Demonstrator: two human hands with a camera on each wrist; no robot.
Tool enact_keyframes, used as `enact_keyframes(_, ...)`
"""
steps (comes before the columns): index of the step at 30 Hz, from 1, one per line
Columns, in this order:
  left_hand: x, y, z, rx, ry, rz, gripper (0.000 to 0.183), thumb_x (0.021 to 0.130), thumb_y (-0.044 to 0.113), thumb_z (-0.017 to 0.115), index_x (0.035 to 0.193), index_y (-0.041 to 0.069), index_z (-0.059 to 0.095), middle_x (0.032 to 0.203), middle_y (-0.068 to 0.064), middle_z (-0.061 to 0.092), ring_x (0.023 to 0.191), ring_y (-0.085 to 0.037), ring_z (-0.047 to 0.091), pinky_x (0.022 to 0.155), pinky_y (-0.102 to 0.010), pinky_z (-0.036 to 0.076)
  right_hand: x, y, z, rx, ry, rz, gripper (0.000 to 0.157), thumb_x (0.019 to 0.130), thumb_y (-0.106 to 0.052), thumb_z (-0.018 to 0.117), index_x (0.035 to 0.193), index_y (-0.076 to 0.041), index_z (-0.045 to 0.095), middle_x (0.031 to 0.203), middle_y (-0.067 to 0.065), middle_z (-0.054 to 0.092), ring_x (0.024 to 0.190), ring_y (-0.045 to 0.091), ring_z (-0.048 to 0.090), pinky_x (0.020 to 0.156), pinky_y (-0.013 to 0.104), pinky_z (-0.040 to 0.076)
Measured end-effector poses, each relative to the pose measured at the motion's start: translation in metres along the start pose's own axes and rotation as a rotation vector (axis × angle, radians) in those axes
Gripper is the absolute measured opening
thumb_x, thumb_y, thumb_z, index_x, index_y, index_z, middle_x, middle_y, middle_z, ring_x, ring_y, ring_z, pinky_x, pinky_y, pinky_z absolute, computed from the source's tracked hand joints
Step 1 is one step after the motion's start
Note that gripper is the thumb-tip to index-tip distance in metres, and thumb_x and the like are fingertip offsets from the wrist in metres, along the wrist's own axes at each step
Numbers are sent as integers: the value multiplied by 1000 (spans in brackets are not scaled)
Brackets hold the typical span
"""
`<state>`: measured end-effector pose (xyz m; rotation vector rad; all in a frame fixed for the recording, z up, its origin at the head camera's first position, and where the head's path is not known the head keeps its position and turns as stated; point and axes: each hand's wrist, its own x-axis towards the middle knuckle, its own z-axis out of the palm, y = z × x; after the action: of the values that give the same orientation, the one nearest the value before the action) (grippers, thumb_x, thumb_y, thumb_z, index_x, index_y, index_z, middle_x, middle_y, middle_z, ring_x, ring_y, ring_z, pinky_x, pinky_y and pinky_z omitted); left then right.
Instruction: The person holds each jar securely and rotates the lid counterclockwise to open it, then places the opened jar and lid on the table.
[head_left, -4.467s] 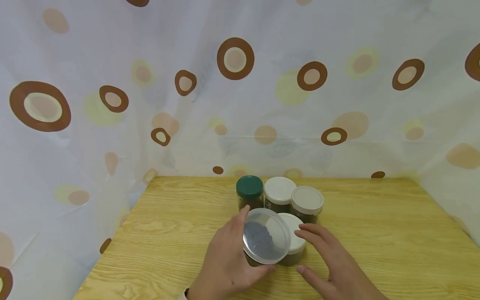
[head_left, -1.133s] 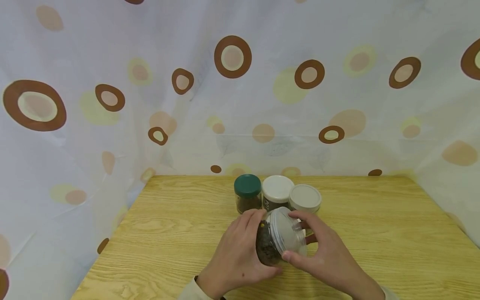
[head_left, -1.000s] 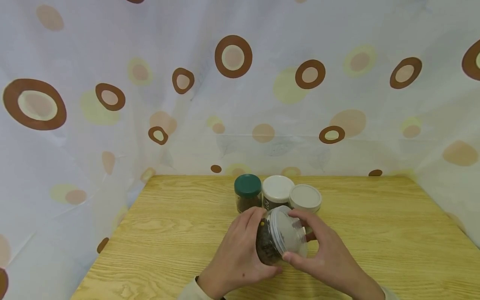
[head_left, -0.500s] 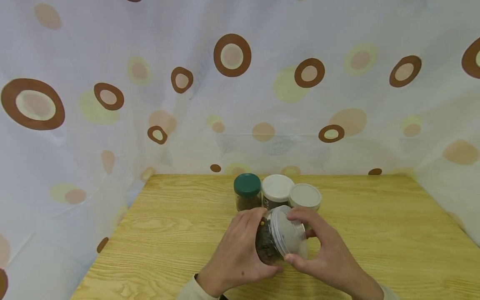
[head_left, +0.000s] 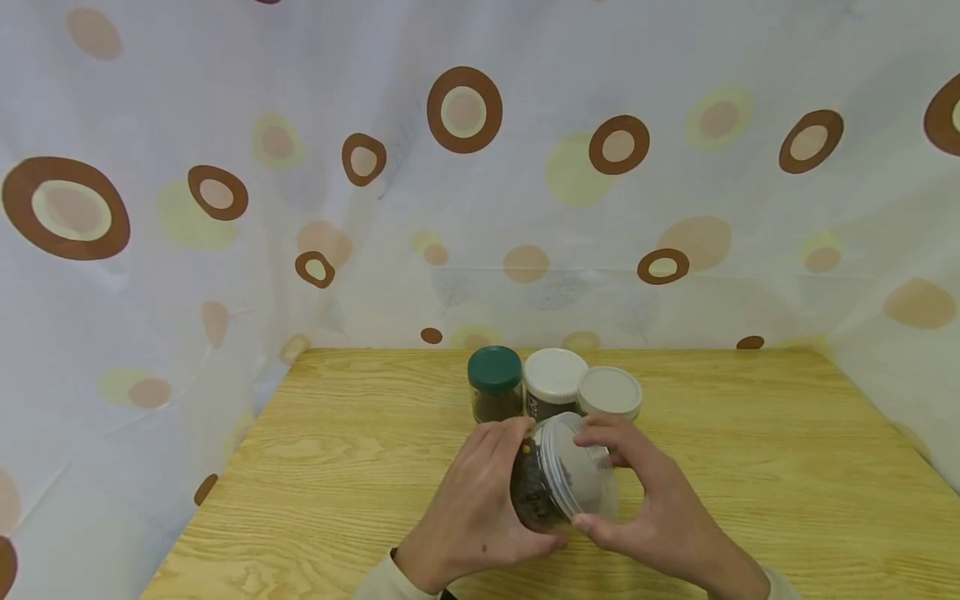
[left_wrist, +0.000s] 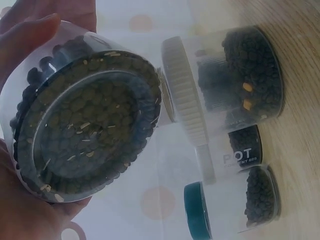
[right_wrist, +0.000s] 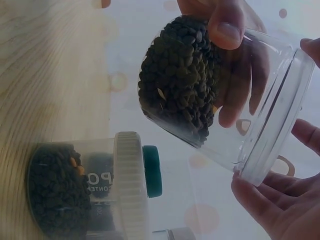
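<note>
My left hand grips a clear jar partly filled with dark, seed-like pieces. It is held above the table, tilted with its lid toward the right. Fingers and thumb of my right hand hold the rim of the clear lid, which sits on the jar. The right wrist view shows the jar from the side, its lid between the fingertips of my right hand. In the left wrist view, the round base of the jar faces the camera.
Behind the held jar stand a green-lidded jar, a white-lidded jar with "POT" lettering and another pale-lidded jar. A white-lidded jar appears close by in the left wrist view. All are on a wooden table before a patterned curtain.
Since the earliest frame, my left hand has tipped the jar's lid rightward and my right hand has come onto the lid. Over the last second, my right thumb has shifted slightly along the rim.
</note>
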<state>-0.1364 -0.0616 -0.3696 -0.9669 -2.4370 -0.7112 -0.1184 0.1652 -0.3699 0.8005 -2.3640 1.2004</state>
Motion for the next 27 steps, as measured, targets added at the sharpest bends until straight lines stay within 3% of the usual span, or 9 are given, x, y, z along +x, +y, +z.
enact_keyframes(6,-2,-2,1,-34,0,-8,102,58,53,90,139,10,45,126,-2,61,117,-16,55,100,-35,51,1,2,0,3,-12,-21,68,65,-14,91,124,-15,57,135,1,55,125,-1,50,88,28,55)
enact_keyframes(11,-2,-3,5,-9,62,74,103,55,52,90,137,10,45,122,0,61,112,-15,56,100,-33,50,1,1,-2,23,-24,-31,61,64,-15,91,113,-19,54,130,0,55,120,5,53,88,27,56)
enact_keyframes(15,-3,-4,8,7,93,118,103,55,53,89,138,10,44,122,1,60,111,-14,57,99,-31,50,0,1,-3,60,-52,-38,56,66,-14,90,106,-16,51,129,1,53,115,11,56,88,27,57)
enact_keyframes(27,-1,-3,5,-56,8,37,104,55,51,91,140,13,45,126,3,59,114,-13,54,101,-32,49,1,8,-1,100,-51,-109,55,62,-8,90,93,-14,45,130,5,51,115,12,55,85,28,56)
